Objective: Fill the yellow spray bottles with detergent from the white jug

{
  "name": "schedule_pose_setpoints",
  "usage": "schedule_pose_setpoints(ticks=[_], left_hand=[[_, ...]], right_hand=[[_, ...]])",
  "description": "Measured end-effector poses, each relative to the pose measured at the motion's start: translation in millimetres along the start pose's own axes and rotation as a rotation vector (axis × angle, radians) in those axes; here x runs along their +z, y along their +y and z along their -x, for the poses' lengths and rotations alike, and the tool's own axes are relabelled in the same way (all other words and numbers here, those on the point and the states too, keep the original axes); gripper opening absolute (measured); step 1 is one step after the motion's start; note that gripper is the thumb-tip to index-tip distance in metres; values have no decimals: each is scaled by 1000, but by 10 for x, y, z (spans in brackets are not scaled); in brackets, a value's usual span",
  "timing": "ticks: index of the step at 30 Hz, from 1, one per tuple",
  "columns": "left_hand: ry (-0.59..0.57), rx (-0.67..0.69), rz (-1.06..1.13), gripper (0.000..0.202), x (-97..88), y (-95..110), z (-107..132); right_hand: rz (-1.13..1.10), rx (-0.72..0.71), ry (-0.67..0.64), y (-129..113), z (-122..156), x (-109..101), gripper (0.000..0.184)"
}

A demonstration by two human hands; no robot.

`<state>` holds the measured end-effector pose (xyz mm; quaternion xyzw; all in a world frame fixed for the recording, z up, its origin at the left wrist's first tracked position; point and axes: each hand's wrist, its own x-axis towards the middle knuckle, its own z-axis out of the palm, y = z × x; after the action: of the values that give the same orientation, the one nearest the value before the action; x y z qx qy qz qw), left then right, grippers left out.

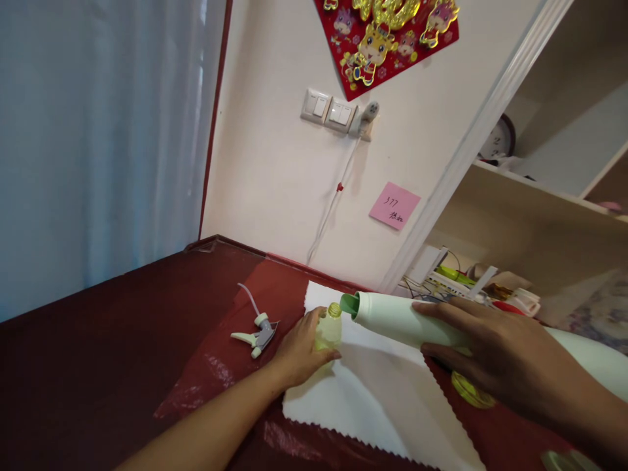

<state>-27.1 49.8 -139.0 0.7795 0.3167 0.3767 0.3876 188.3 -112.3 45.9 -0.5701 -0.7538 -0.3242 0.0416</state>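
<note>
A small translucent yellow spray bottle point(328, 333) stands on a white cloth, its threaded neck bare. Around its left side my left hand point(307, 347) is closed. My right hand point(485, 347) grips a large pale green bottle point(392, 317), tipped almost level. The green spout at its mouth points left, right beside the small bottle's neck; whether they touch I cannot tell. No liquid stream is visible. On the red sheet to the left lies a trigger spray head point(260, 337) with its thin tube. Beneath my right hand, a yellow transparent round object point(471, 390) is partly hidden.
The white cloth point(373, 405) with zigzag edges lies over a red plastic sheet point(210, 366) on the dark red table. Behind are a wall with switches point(328, 110) and a hanging white cable point(326, 219). Shelves point(540, 196) with various items stand at the right.
</note>
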Motion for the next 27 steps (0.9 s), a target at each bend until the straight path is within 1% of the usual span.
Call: schedule_pose_setpoints(ticks=[3,10,14,22,27], left_hand=[[-1,0,1,76,2,-6,2],[-6,-4,0,76,2,-5,-8],[-8,-3,4,76,-5,7,-9],[8,9,9,75,23,-33,-3],[6,10,8,75,14,-16,-4]], right_hand=[[15,-10,-75,-8,-12,-19,32],[45,-11,-83,13,-7,-2,35],[47,14,-119,13,1,8,38],[79,-29,-91,0,-5,-14,34],[96,-53,-64,-17,-16,-31,32]])
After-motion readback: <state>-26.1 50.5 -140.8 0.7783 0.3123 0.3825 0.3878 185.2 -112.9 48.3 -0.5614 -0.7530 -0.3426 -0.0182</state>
